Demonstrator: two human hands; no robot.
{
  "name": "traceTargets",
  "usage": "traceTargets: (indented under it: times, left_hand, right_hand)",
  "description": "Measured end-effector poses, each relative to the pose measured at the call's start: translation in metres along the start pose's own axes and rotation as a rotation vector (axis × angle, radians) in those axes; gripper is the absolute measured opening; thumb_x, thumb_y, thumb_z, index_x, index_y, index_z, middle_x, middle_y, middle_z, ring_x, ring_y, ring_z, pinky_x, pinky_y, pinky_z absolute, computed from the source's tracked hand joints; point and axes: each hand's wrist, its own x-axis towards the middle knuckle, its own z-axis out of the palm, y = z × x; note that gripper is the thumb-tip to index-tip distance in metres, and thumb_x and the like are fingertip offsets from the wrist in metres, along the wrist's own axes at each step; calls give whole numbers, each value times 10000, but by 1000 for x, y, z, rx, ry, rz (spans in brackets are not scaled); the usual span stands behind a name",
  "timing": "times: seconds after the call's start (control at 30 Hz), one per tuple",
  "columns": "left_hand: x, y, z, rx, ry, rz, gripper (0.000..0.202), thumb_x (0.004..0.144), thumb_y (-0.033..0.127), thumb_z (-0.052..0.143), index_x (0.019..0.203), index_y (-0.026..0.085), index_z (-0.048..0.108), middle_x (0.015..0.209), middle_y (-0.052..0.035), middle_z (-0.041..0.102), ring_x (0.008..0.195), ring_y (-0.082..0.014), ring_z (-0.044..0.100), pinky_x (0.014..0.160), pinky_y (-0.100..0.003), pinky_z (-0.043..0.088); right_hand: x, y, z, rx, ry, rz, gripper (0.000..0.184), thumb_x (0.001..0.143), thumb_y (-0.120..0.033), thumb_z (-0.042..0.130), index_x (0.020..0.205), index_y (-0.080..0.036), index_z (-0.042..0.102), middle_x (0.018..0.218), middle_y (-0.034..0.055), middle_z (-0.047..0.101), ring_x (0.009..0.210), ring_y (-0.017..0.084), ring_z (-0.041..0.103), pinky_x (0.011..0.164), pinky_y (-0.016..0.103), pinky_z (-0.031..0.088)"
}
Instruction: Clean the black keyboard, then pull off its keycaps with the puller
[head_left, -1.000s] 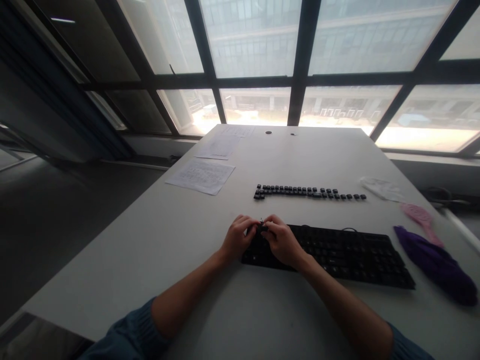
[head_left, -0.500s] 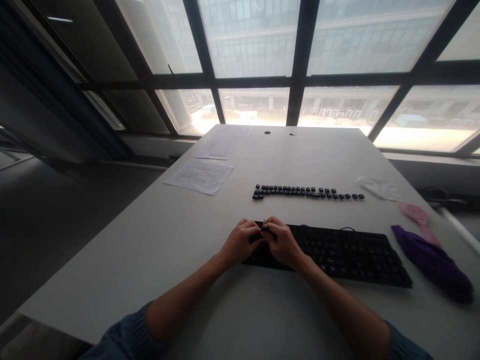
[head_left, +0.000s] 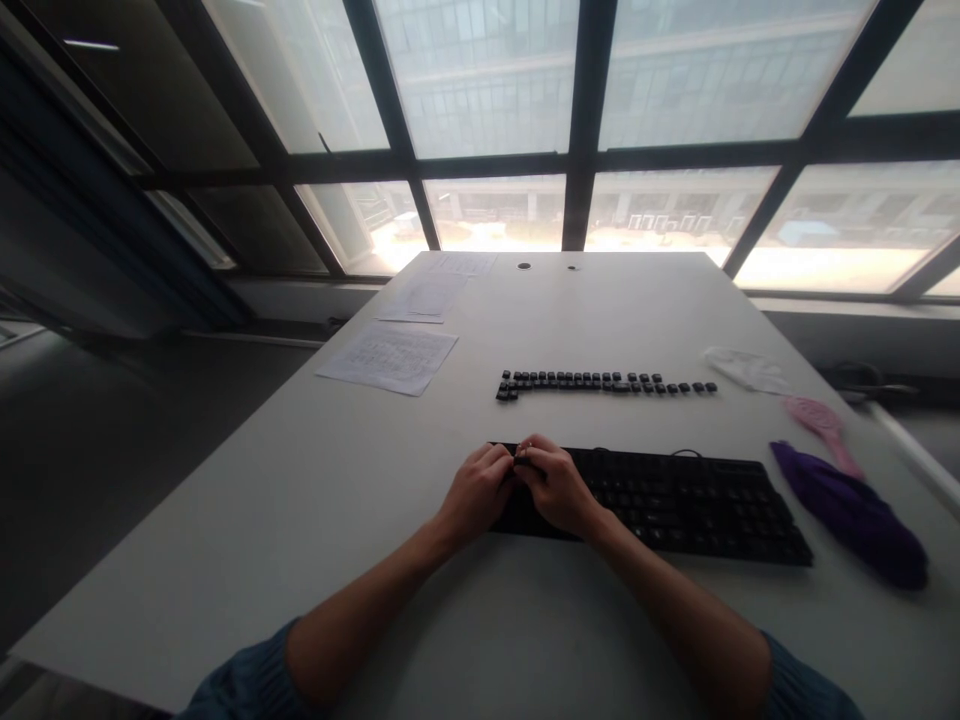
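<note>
A black keyboard (head_left: 697,510) lies on the white table, and both hands meet over its left end. My right hand (head_left: 551,480) is closed on a small dark tool (head_left: 528,463) with thin metal glints above it; it looks like a keycap puller. The fingers of my left hand (head_left: 474,487) pinch together against the right fingertips, and whatever they hold is hidden. Beyond the keyboard, loose black keycaps (head_left: 577,381) stand in rows. The keys under my hands are covered from view.
Purple cloth (head_left: 851,520) lies right of the keyboard, with a pink hairbrush (head_left: 821,430) and a crumpled white piece (head_left: 746,370) behind it. Paper sheets (head_left: 390,357) lie at the left. The keyboard cable (head_left: 686,453) loops behind it. Windows rise past the table's far edge.
The whole view has shifted slightly, so the table's things appear a little further left. My hands stay together over the keyboard, with the left fingers drawn slightly closer to the right ones.
</note>
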Motion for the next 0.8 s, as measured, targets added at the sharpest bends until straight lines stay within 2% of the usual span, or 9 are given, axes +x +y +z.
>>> traceTargets:
  times: [0.13,0.37,0.53,0.67,0.8]
  left_hand:
    - [-1,1,-1,-34,8,-25,106,963,276,514,942,206,590,953,-64,610,904,-215,567,807,-348,476]
    - [-2,-1,2,-161,78,-47,122,962,274,514,1037,225,597,1031,-66,612,982,-210,582,889,-362,486]
    - [-4,-5,5,-247,139,-112,163,907,248,610,1065,226,576,970,-37,656,908,-191,622,839,-344,516]
    - [-2,-7,5,-256,103,-44,107,924,243,578,1023,227,616,988,-51,663,937,-193,625,853,-345,519]
    - [0,-4,3,-263,96,-10,151,940,204,528,1045,234,633,1047,-65,660,1003,-199,611,913,-368,504]
  right_hand:
    - [2,0,-1,37,101,-6,171,913,-172,528,769,-194,617,868,54,600,848,191,577,799,324,472]
    - [4,-1,-1,-21,138,29,197,925,-217,526,738,-197,585,804,39,582,781,181,550,736,302,444]
    - [3,6,1,-93,157,118,205,932,-238,514,738,-191,557,731,17,581,690,164,522,673,286,404]
    - [3,10,2,-68,199,197,238,943,-283,500,734,-185,561,668,3,577,628,153,518,618,273,387]
    - [5,13,3,-40,232,226,251,939,-310,504,729,-184,560,646,-4,574,604,149,514,590,264,383]
